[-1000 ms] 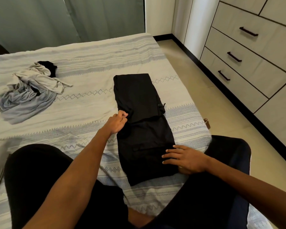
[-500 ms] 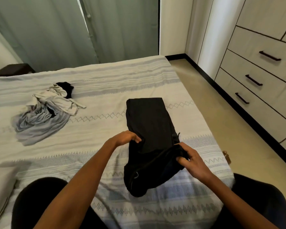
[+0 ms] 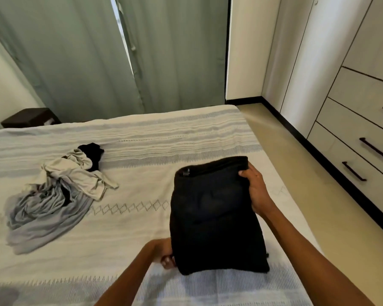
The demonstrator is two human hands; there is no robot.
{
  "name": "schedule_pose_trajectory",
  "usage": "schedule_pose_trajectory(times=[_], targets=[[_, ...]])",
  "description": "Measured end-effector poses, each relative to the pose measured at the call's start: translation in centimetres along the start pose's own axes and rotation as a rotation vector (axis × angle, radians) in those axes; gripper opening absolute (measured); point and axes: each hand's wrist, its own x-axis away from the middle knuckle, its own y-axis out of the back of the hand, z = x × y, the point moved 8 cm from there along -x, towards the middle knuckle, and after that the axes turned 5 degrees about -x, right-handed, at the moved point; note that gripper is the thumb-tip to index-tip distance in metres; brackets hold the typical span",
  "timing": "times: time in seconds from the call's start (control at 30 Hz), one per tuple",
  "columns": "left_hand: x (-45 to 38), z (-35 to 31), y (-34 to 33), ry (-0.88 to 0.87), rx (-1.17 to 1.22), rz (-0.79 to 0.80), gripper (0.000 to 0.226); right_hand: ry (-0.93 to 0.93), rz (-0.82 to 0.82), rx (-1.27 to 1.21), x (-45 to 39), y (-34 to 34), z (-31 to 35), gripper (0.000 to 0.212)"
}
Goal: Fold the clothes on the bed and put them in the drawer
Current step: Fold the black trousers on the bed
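While the black folded garment [image 3: 217, 215] lay on the bed [image 3: 142, 228], the right hand [image 3: 255, 188] gripped its far right corner and the left hand [image 3: 164, 253] pinched its near left edge. Advice: align edges squarely, press flat, support underneath before lifting toward the drawer [image 3: 363, 155].

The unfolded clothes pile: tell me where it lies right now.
In the head view, the unfolded clothes pile lies on the left side of the bed, apart from the folded black garment to its right, with the dark nightstand beyond it.
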Motion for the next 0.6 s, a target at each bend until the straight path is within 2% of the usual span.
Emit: schedule_pose_trajectory(times=[0.07,0.2,0.27,0.33,0.37,0.43,0.5,0.6], targets=[[1.1,0.5,0.4,0.013,0.192,0.066,0.045,-0.066,0.001,0.045,-4.1,-0.4,-1.3,0.035],[0.7,1.2,-1.1,-0.014,0.475,0.249,0.041,-0.251,-0.085,0.288,-10.7,0.8,-6.2,0.017],[0.3,2.1,-1.1,-0.037,0.603,0.233,0.034,-0.386,-0.091,0.466,-12.4,2.6,-10.0,0.025],[0.8,2.4,-1.2,-0.102,0.687,0.268,0.02,-0.499,-0.093,0.613,-12.7,4.7,-13.5,0.044],[1.0,2.3,-1.2,-0.15,0.702,0.298,0.025,-0.528,-0.119,0.647,-12.4,5.6,-14.7,0.052],[1.2,2.2,-1.2,-0.206,0.694,0.317,0.039,-0.522,-0.154,0.686,-11.9,6.3,-15.6,0.055],[1.3,2.2,-0.6,-0.152,0.571,0.214,0.047,-0.475,-0.149,0.735,-11.9,6.0,-15.1,0.054],[1.5,1.5,0.9,-0.161,0.449,-0.015,0.05,-0.452,-0.166,0.755,-11.4,6.4,-14.0,0.072]])
